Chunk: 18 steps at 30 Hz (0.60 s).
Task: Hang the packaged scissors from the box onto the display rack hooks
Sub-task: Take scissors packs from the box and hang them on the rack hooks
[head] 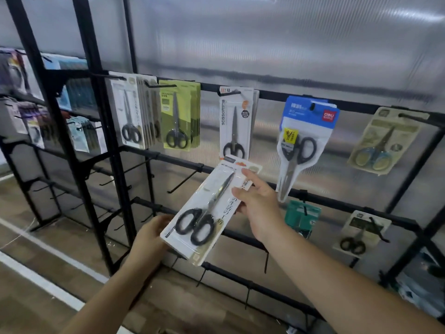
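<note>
At the far left of the frame, a wood-grain floor (36,239) with pale painted stripes runs under a black metal display rack (101,165), whose square posts and crossbars carry thin wire hooks. Blurred packets hang on a further rack section at upper left. Behind the bars stands a ribbed translucent plastic wall (265,44), glossy with streaked reflections.

On the top bar, left of centre, hang a stack of white scissor cards (128,116), then green cards (179,114), then a single white card (234,124).

At lower centre the left hand (150,235) holds the bottom edge of a packaged scissors (204,213), a long white card under clear blister plastic with black oval handles, tilted so its top points to the upper right. The right hand (258,206) grips its right edge, forefinger stretched toward the top. The pack is in front of the rack, below the single white card.

Right of centre hang a blue pouch (305,131), a teal pack (302,216), a beige card (385,141) and a small white card (361,233).
</note>
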Motion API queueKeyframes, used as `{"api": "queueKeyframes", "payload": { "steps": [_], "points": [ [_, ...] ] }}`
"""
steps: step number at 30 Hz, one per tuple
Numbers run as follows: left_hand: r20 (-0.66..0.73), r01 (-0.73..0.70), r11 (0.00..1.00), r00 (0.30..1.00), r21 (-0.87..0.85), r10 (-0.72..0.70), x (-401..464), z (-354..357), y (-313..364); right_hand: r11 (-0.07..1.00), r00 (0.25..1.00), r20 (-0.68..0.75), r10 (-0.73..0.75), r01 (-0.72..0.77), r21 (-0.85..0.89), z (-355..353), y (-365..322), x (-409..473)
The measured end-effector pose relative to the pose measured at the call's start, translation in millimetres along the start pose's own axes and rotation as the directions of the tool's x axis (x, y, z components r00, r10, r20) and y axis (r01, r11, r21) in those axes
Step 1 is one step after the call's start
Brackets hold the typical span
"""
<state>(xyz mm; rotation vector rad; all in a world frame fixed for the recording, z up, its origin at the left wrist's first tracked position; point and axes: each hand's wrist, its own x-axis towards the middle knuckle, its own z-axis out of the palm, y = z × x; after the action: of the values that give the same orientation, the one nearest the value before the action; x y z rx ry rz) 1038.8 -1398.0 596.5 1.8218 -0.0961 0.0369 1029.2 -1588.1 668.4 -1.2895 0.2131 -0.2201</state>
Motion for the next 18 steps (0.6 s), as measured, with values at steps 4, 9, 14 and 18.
{"api": "queueKeyframes", "payload": {
  "steps": [4, 9, 14, 18],
  "points": [
    [0.019, -0.159, 0.855, 0.985, 0.493, 0.172, 32, -31, -16, 0.989, 0.989, -0.038, -0.14, 0.138, -0.059, 26, -1, 11],
    [0.048, -0.226, 0.607, 0.954, 0.762, 0.295, 57, -69, -17, 0.9, 0.951, 0.039, -0.307, 0.304, -0.313, 72, 5, 21],
    [0.052, -0.319, 0.602, 0.908, 0.732, 0.417, 75, -117, -9, 0.773, 0.908, 0.238, -0.344, 0.418, -0.478, 148, 15, 28],
    [0.024, -0.331, 0.602, 0.888, 0.727, 0.46, 93, -165, 5, 0.676, 0.884, 0.311, -0.35, 0.468, -0.57, 218, 14, 45]
  ]
}}
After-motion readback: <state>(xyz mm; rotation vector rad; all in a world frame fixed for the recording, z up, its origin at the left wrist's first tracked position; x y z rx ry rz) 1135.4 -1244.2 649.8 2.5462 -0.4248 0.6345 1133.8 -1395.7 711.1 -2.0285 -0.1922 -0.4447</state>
